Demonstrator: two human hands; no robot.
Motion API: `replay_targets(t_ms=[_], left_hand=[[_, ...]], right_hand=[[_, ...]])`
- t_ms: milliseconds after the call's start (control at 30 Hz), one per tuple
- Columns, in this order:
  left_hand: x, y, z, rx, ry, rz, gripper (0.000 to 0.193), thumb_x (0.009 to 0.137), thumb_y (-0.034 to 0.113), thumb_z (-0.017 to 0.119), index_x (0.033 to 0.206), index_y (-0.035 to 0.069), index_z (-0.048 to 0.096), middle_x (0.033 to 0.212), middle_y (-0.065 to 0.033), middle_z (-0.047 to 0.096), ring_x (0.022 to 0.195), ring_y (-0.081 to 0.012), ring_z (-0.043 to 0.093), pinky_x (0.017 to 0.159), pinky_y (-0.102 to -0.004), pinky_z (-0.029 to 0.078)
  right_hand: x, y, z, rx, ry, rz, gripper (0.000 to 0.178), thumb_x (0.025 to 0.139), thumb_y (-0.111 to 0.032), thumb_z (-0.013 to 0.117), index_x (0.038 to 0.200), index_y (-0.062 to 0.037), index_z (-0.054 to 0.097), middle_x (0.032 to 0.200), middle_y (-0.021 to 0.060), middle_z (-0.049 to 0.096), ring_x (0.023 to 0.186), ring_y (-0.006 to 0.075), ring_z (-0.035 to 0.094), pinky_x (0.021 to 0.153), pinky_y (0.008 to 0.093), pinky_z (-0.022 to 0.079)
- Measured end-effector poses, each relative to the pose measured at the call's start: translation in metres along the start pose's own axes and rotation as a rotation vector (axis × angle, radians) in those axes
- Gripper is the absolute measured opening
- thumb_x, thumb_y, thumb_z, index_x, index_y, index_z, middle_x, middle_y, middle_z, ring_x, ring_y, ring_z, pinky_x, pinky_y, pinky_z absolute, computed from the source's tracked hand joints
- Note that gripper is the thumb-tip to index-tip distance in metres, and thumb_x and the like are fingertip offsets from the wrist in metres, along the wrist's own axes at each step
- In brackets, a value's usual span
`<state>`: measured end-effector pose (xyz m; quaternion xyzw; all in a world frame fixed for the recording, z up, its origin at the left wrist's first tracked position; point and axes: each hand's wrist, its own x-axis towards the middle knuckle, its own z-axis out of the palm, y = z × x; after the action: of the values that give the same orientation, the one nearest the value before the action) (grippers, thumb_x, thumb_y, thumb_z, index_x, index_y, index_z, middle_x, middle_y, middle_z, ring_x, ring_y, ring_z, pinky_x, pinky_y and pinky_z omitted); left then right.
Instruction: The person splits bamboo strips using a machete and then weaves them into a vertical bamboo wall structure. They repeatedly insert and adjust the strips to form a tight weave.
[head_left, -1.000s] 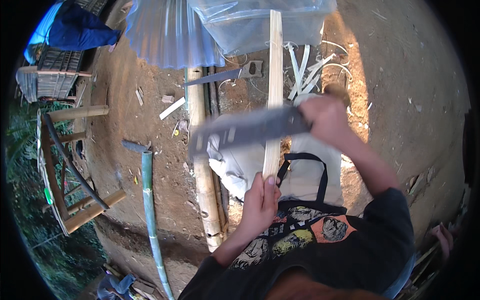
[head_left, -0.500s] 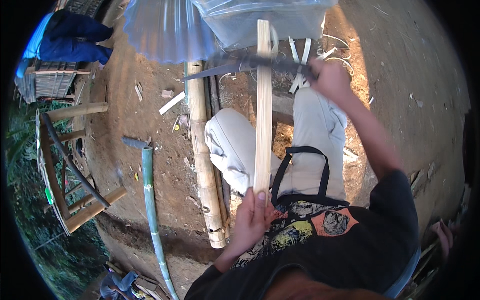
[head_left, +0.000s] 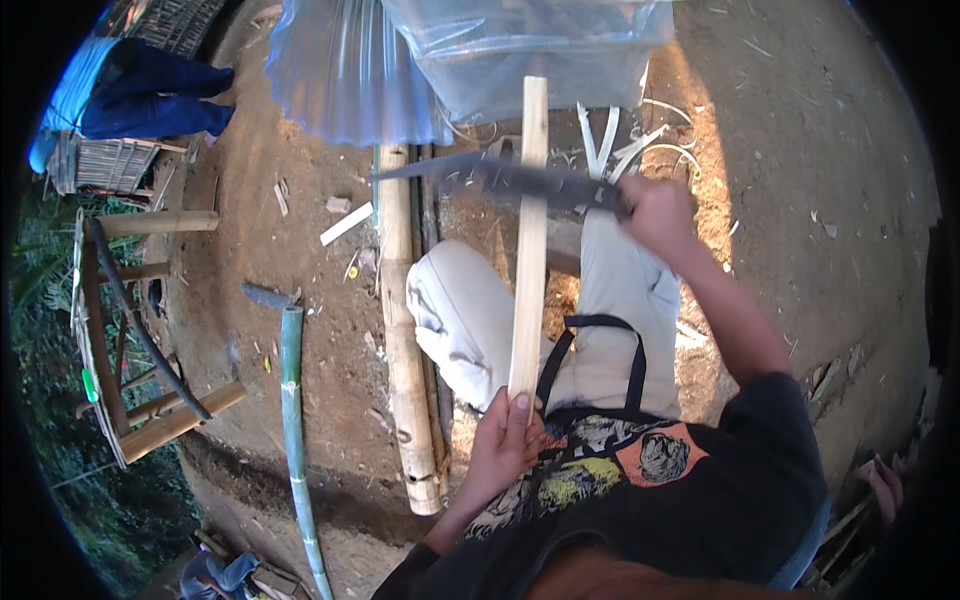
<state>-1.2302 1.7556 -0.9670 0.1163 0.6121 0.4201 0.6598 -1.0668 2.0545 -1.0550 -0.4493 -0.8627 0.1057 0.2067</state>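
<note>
A long, pale bamboo slat (head_left: 530, 270) points away from me over my lap. My left hand (head_left: 503, 445) is closed round its near end, with the thumb lying on top. My right hand (head_left: 657, 215) grips the handle of a dark machete (head_left: 560, 187). The blade lies across the far part of the slat and points left; motion blurs it, so I cannot tell whether its edge touches the wood. Several pale shavings (head_left: 630, 150) lie on the ground beyond my right knee.
Left of my legs lies a thick yellow bamboo pole (head_left: 398, 330). Farther left are a green bamboo pole (head_left: 292, 400), another dark blade (head_left: 268, 295) and a wooden frame (head_left: 120, 330). Clear plastic sheeting (head_left: 540, 50) hangs ahead. A person in blue (head_left: 150, 90) is at the far left.
The machete has come slightly nearer to me along the slat. A thin curl beside the slat's far end no longer shows. My left hand keeps its hold, and the whole view has shifted a little.
</note>
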Motion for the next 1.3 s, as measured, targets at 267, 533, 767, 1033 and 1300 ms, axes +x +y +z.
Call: replay_targets(t_ms=[267, 533, 767, 1033, 1300], left_hand=[[0.029, 0.003, -0.017, -0.118, -0.059, 0.034, 0.029, 0.11, 0.035, 0.036, 0.108, 0.008, 0.047, 0.069, -0.0028, 0.043, 0.039, -0.0093, 0.038, 0.035, -0.0249, 0.034], [0.053, 0.03, 0.003, -0.153, -0.16, 0.069, 0.018, 0.107, 0.024, 0.046, 0.105, 0.006, 0.046, 0.074, -0.0017, 0.045, 0.037, -0.006, 0.038, 0.032, -0.0206, 0.036], [0.064, 0.003, -0.006, -0.207, -0.098, -0.016, 0.034, 0.108, 0.029, 0.045, 0.084, 0.006, 0.047, 0.055, 0.0006, 0.042, 0.035, -0.0067, 0.034, 0.033, -0.0205, 0.028], [0.042, 0.022, 0.002, -0.298, -0.16, 0.059, 0.017, 0.108, 0.02, 0.045, 0.096, 0.009, 0.045, 0.062, 0.0009, 0.04, 0.033, -0.0065, 0.032, 0.03, -0.021, 0.027], [0.007, 0.012, 0.001, -0.371, -0.243, -0.111, 0.013, 0.108, 0.02, 0.044, 0.1, 0.01, 0.04, 0.064, 0.0012, 0.037, 0.035, -0.0052, 0.031, 0.03, -0.0204, 0.027]], right_hand=[[-0.044, -0.046, -0.003, 0.294, -0.059, 0.104, 0.028, 0.065, -0.009, 0.08, 0.086, -0.0045, 0.063, 0.078, 0.0139, 0.065, 0.071, 0.0358, 0.067, 0.063, 0.0431, 0.052], [-0.073, -0.078, -0.001, 0.394, 0.019, -0.122, 0.025, 0.062, -0.012, 0.078, 0.078, -0.0043, 0.06, 0.066, 0.011, 0.058, 0.059, 0.0312, 0.061, 0.055, 0.039, 0.047], [-0.089, -0.099, -0.013, 0.398, -0.055, -0.37, 0.027, 0.06, -0.011, 0.074, 0.079, -0.0063, 0.055, 0.07, 0.0092, 0.057, 0.061, 0.0301, 0.061, 0.056, 0.0398, 0.05], [-0.06, -0.073, 0.0, 0.385, 0.02, -0.234, 0.024, 0.066, -0.016, 0.077, 0.08, -0.0042, 0.061, 0.069, 0.0116, 0.06, 0.061, 0.0311, 0.061, 0.059, 0.0407, 0.047], [-0.011, -0.026, 0.024, 0.147, 0.088, 0.07, 0.022, 0.071, -0.018, 0.079, 0.083, -0.0088, 0.063, 0.073, 0.0105, 0.066, 0.067, 0.0296, 0.069, 0.06, 0.0408, 0.054]])
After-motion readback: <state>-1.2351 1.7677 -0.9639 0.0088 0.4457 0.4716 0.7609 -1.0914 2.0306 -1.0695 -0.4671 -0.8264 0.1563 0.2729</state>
